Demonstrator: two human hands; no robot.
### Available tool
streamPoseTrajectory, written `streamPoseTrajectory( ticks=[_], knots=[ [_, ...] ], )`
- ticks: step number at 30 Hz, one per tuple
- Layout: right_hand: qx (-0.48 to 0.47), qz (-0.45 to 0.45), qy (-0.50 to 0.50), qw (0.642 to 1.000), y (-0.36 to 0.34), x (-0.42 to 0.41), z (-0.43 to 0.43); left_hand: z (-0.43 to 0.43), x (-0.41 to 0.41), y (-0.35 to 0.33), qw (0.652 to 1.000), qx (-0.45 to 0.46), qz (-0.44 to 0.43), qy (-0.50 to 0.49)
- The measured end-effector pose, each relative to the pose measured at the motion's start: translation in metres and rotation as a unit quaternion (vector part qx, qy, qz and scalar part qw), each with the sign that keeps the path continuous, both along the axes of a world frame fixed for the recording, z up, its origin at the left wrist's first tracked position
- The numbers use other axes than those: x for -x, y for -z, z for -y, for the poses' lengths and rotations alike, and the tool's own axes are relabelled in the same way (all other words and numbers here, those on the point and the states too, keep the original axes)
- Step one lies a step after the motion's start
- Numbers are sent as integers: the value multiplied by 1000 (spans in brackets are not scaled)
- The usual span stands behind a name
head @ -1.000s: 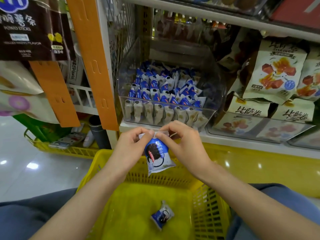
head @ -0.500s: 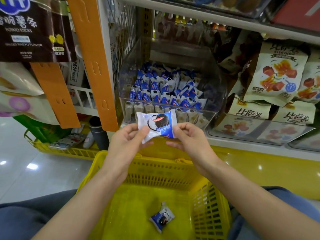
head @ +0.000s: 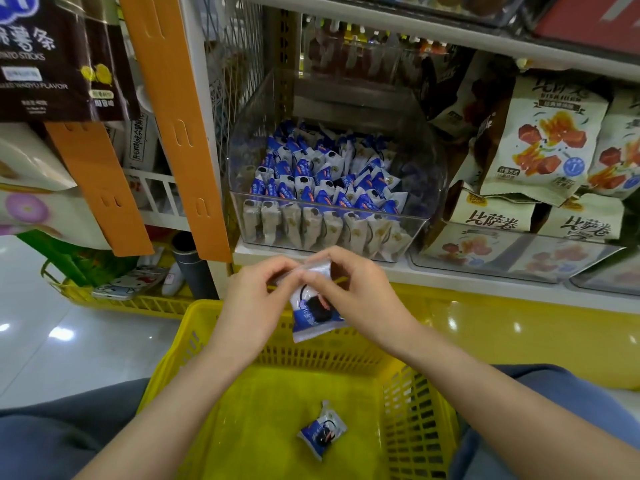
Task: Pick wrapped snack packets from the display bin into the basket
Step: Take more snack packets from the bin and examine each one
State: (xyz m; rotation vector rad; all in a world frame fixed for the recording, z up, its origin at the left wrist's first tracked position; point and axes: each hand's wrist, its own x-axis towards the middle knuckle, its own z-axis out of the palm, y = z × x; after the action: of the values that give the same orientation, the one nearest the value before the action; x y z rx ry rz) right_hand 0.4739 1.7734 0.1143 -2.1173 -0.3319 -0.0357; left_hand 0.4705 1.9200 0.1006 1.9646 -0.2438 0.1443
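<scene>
Both hands pinch one blue-and-white packet (head: pixel 313 313) by its top edge: the left hand (head: pixel 254 301) and right hand (head: pixel 353 296) hold it hanging above the yellow basket (head: pixel 419 407). Another packet (head: pixel 322 432) lies on the basket floor. The clear bin (head: pixel 426 174) behind holds many more.

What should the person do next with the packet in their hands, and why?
Probably bring it toward them a little and let go. The left hand and right hand both pinch the top edge of the held packet, which hangs over the far rim of the yellow basket; another packet already lies inside.
</scene>
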Motion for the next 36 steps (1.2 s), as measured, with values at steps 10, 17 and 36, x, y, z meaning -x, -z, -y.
streamPoseTrajectory(
  ticks=[10,17,36],
  knots=[
    [124,167,18,978,-2,4,4,6,-1,1,972,180,-152,-18],
    [84,161,63,981,-6,1,8,6,-4,3,988,118,-94,-37],
    [45,107,-13,993,-4,6,6,-4,-11,-10,935,283,-211,-39]
  ],
)
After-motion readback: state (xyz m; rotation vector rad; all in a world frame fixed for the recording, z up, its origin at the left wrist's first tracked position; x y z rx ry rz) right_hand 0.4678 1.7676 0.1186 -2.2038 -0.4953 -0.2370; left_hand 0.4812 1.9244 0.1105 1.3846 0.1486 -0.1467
